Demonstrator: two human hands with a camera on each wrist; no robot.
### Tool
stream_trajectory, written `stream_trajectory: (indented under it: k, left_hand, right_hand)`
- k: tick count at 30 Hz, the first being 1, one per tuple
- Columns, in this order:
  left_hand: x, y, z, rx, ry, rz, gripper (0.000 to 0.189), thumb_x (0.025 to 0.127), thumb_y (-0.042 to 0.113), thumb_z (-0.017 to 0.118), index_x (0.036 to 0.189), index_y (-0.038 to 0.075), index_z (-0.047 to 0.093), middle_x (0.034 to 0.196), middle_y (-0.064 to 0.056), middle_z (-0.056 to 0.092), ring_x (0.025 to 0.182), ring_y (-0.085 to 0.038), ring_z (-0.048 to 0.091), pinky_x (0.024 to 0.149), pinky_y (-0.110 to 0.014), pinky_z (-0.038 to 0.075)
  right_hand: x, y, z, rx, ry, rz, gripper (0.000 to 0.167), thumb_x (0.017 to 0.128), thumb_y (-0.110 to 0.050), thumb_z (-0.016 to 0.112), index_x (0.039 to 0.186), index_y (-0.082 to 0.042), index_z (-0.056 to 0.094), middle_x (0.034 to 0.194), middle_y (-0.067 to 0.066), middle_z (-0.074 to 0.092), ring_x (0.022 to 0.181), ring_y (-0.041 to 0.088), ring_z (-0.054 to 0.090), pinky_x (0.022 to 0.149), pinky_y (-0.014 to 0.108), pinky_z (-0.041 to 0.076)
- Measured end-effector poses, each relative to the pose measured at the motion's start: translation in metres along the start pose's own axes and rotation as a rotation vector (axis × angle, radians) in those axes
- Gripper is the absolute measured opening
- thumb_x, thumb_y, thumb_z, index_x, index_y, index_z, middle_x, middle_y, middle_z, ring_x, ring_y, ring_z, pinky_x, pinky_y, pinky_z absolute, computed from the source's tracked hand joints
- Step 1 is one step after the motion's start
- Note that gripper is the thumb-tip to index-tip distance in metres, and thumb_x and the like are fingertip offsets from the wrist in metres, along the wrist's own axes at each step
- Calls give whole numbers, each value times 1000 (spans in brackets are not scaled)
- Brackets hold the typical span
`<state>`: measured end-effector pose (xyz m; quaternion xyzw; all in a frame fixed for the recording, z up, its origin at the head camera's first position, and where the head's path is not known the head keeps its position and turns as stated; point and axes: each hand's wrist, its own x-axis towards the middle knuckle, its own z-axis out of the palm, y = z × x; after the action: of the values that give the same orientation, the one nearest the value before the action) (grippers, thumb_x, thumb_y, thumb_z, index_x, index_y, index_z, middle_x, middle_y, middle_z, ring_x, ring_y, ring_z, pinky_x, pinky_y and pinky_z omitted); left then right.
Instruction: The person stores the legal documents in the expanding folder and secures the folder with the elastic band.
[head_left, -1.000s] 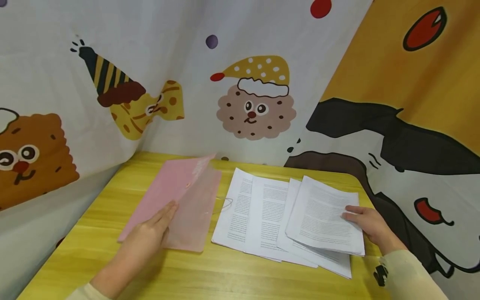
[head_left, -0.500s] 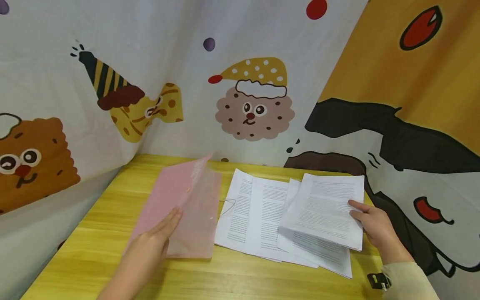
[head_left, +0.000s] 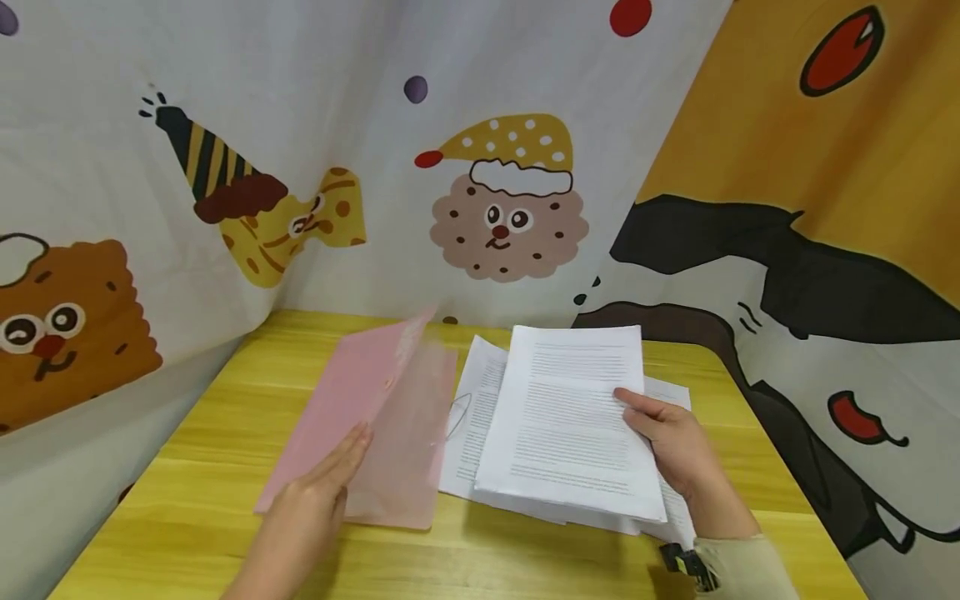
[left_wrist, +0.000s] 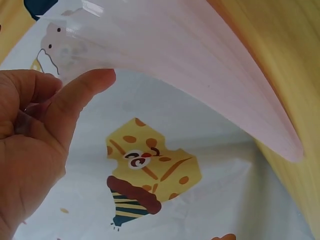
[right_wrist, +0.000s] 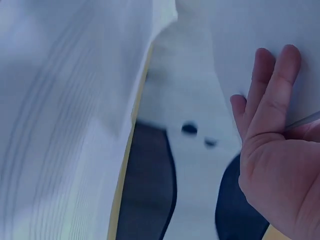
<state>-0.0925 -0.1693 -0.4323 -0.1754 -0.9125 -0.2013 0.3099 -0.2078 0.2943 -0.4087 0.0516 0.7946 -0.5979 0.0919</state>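
Note:
My left hand pinches the raised cover edge of a pink translucent plastic folder, which stands partly opened on the table at the left. In the left wrist view the thumb and fingers of the left hand meet at the edge of the plastic sheet. My right hand grips the right side of a thin stack of printed sheets, lifted and tilted above other papers. Beneath it lie more printed papers, mostly covered. In the right wrist view the right hand holds white paper, its thumb hidden.
The yellow wood-grain table ends at the back against a white curtain printed with cartoon figures. A thin string loop shows between folder and papers. A dark strap sits at the right sleeve.
The right hand has lifted the top stack of sheets and carried it left, over the other papers toward the folder. The left hand keeps the folder cover raised, having shifted slightly right.

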Motion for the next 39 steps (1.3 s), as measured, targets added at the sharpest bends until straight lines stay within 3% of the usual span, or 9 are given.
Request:
stream_trajectory:
  k: [4, 8, 10, 12, 16, 21, 24, 28, 39]
  left_hand:
    - [-2, 0, 2, 3, 50, -15, 75, 71, -21, 76, 141, 4, 69, 146, -10, 69, 120, -29, 73, 93, -34, 62]
    - [-4, -2, -1, -31, 120, -38, 77, 70, -24, 75, 141, 5, 69, 144, -9, 70, 134, -10, 58, 111, -10, 41]
    - [-5, -3, -4, -47, 148, -58, 80, 70, -25, 74, 143, 6, 69, 143, -10, 70, 134, -6, 54, 112, -1, 30]
    - [-5, -5, -8, -65, 161, -80, 82, 71, -27, 74, 145, 8, 67, 143, -10, 70, 132, -10, 57, 108, 4, 30]
    - [-6, -7, -14, -72, 162, -100, 83, 73, -28, 74, 146, 9, 66, 143, -9, 70, 126, -18, 62, 102, 7, 32]
    - [-6, -8, -13, -85, 145, -75, 79, 74, -27, 75, 144, 9, 67, 145, -7, 69, 138, 7, 44, 105, 5, 33]
    - [-7, -8, -12, -93, 143, -61, 81, 72, -28, 75, 144, 9, 67, 145, -7, 69, 138, 6, 44, 106, 5, 33]
    - [-8, -8, -12, -104, 155, -48, 81, 72, -29, 74, 144, 7, 67, 145, -8, 69, 140, 10, 43, 107, 5, 33]
    - [-6, -7, -11, -143, 177, -19, 77, 71, -30, 70, 141, 3, 69, 142, -13, 70, 145, 16, 38, 112, -1, 33]
  right_hand:
    - [1, -5, 29, -39, -31, -43, 45, 111, -15, 56, 156, -6, 55, 173, 13, 37, 154, 26, 39, 90, 8, 54]
    - [4, -3, 46, -44, -34, -34, 43, 110, -13, 57, 153, -7, 59, 169, 17, 43, 135, 22, 58, 85, 17, 61]
    - [4, -1, 50, -37, -24, -24, 42, 110, -13, 57, 152, -8, 60, 168, 17, 45, 128, 20, 62, 83, 20, 62]
    - [5, -1, 52, -32, -20, -17, 42, 110, -13, 56, 152, -8, 60, 169, 15, 44, 132, 20, 60, 84, 19, 61]
    - [3, -7, 48, -68, 22, -22, 43, 111, -16, 56, 154, -11, 59, 170, 6, 45, 155, 24, 41, 105, 19, 55]
    - [0, -22, 41, -37, 232, -66, 44, 112, -19, 54, 156, -13, 56, 168, -1, 48, 162, 14, 31, 129, 29, 38]
    - [0, -29, 43, -2, 352, -117, 44, 112, -20, 54, 155, -14, 57, 166, -3, 51, 158, 12, 37, 119, 15, 44]
    - [2, -28, 50, -15, 417, -167, 42, 111, -18, 55, 153, -15, 60, 162, -3, 54, 155, 15, 43, 99, -1, 45]
    - [6, -24, 66, -20, 370, -183, 41, 110, -16, 56, 151, -14, 62, 160, 2, 57, 155, 15, 42, 92, -5, 43]
